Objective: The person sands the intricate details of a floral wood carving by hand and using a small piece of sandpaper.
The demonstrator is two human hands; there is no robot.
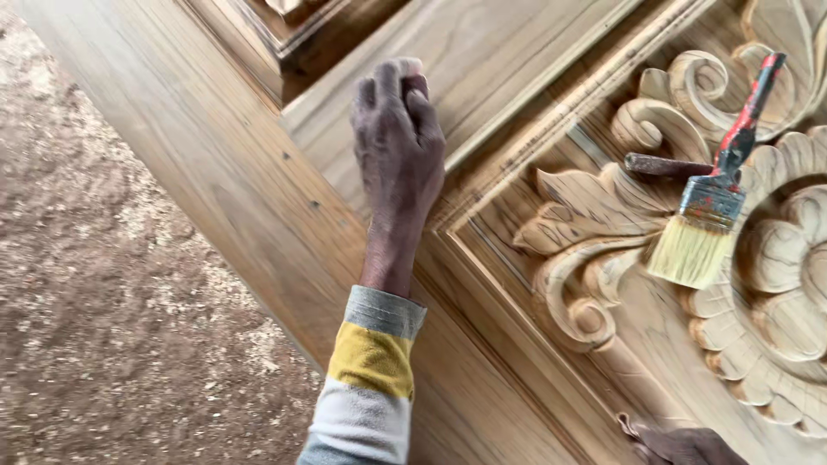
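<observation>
My left hand [398,142] is stretched out over a large carved wooden door [258,198] that lies flat. Its fingers are curled tightly around a small pale piece [412,65], probably sandpaper or a pad, pressed against the flat rail beside a raised moulding. The sleeve is grey, yellow and white. Only the top of my right hand [685,446] shows at the bottom edge, resting on the door near the carved panel. A small brownish scrap pokes out at its side, and its fingers are hidden.
A paintbrush [702,232] with pale bristles and a red-stained handle lies on the carved flower ornament [775,319]. A dark short rod [668,164] lies beside it on the scrollwork. Sawdust-covered ground [112,301] lies left of the door's edge.
</observation>
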